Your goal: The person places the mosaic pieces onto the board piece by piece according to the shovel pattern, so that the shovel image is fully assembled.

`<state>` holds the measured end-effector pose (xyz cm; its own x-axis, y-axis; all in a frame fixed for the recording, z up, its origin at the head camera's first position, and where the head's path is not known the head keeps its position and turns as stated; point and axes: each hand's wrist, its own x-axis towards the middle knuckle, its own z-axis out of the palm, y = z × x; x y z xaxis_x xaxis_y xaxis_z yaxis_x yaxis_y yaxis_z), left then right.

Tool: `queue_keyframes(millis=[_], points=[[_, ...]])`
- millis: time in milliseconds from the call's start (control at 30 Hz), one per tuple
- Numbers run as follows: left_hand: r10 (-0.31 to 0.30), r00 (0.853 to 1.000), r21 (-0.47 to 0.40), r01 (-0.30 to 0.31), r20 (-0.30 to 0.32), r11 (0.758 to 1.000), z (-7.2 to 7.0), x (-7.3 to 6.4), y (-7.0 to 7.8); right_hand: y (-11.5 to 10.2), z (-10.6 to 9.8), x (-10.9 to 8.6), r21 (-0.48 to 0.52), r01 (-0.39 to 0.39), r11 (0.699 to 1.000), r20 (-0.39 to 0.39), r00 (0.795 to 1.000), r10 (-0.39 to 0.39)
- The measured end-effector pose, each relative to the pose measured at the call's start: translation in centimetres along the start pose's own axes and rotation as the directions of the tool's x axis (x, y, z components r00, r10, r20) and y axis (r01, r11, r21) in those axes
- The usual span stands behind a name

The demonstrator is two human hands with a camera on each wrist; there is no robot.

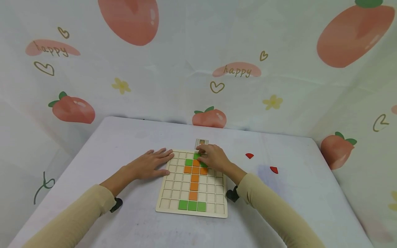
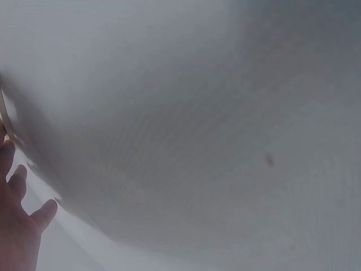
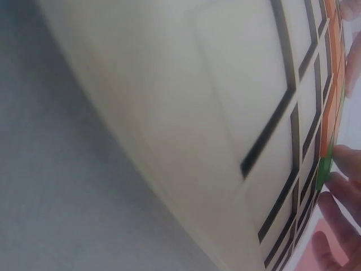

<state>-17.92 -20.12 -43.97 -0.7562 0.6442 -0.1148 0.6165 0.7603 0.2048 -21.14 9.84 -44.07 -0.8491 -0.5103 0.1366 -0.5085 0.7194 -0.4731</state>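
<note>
A pale wooden grid board (image 1: 178, 186) lies on the table. An orange column of tiles (image 1: 194, 178), with a wider orange row across it, runs up its middle. Three green tiles (image 1: 192, 205) line the near row, and more green ones (image 1: 189, 162) sit toward the far end. My right hand (image 1: 214, 157) is over the far edge, thumb and forefinger at opposite sides of a green square tile (image 1: 197, 156), which also shows by the fingertips in the right wrist view (image 3: 324, 171). With fingers spread, my left hand (image 1: 152, 164) rests at the board's left edge.
Beyond the board lies a small printed card (image 1: 202, 142), partly behind the right hand. Two red wedge-shaped pieces (image 1: 249, 155) (image 1: 274, 169) lie to the right on the white-covered table (image 1: 124, 220). A fruit-print curtain (image 1: 173, 69) hangs behind the table.
</note>
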Motion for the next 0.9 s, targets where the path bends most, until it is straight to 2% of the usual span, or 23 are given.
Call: queue_keyframes(millis=[233,433,700,900], points=[[-0.002,1.0,-0.007,0.002,-0.001,1.0,-0.1,-0.1,0.1,0.2,-0.1,-0.1,0.018,-0.018,1.0,0.01,1.0,0.018],[-0.001,1.0,0.003,0.001,-0.002,1.0,-0.2,-0.1,0.1,0.6,-1.0,-0.8,0.031,-0.047,0.998,0.014,0.999,0.046],[0.006,1.0,0.003,-0.006,-0.004,1.0,-0.3,-0.1,0.2,3.0,-3.3,-2.5,0.031,-0.068,0.997,0.004,0.998,0.068],[0.001,1.0,0.008,-0.001,0.002,1.0,-0.3,0.0,0.4,5.0,-4.9,-4.2,0.026,-0.073,0.997,-0.035,0.997,0.074]])
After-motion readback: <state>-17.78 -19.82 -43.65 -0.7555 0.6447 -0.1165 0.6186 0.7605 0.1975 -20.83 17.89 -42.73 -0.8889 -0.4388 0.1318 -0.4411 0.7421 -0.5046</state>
